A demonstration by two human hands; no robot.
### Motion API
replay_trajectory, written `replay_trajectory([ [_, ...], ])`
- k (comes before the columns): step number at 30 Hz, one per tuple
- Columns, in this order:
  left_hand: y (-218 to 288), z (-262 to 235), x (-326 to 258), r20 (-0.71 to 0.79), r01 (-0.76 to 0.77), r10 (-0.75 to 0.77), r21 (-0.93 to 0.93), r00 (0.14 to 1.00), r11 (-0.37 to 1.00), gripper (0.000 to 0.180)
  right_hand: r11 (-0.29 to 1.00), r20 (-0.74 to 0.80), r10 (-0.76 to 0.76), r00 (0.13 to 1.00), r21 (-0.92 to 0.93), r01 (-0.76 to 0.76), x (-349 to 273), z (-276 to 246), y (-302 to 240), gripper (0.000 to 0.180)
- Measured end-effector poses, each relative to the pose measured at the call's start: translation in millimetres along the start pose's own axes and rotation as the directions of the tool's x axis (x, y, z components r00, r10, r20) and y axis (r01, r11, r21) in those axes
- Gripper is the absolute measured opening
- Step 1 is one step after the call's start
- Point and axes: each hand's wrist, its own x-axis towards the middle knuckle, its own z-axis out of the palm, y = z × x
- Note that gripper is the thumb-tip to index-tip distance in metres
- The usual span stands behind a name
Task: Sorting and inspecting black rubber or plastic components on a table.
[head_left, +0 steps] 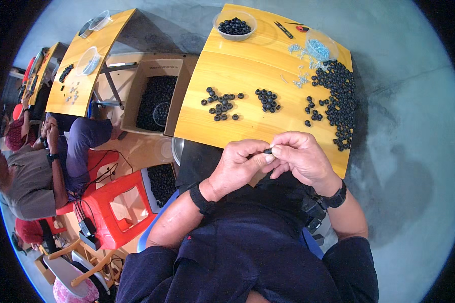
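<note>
1. We find the left hand [239,164] and right hand [299,156] touching at the worktop's [247,65] near edge, fingertips pinched on one small black ring [267,150].
2. Its far side is hidden; we cannot tell whether anything sits inside it.
3. Loose black rings [221,104] lie mid-worktop, and a larger heap [338,98] lies along the right edge.
4. A clear bowl [234,24] of rings stands at the far edge.
</note>
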Motion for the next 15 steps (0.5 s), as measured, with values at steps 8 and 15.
replay_trajectory([
  [8,13.1,-16.6,8.3,0.238,-0.010,-0.031,0.172,0.971,0.985,0.014,1.000,0.031,-0.024,0.999,0.019,0.023,-3.7,-1.7,9.5,0.010],
  [15,17.1,-14.0,7.4,0.206,0.048,-0.058,0.050,0.977,0.998,0.012,0.988,0.065,0.043,0.997,0.146,-0.052,-0.3,-1.8,6.2,0.012],
])
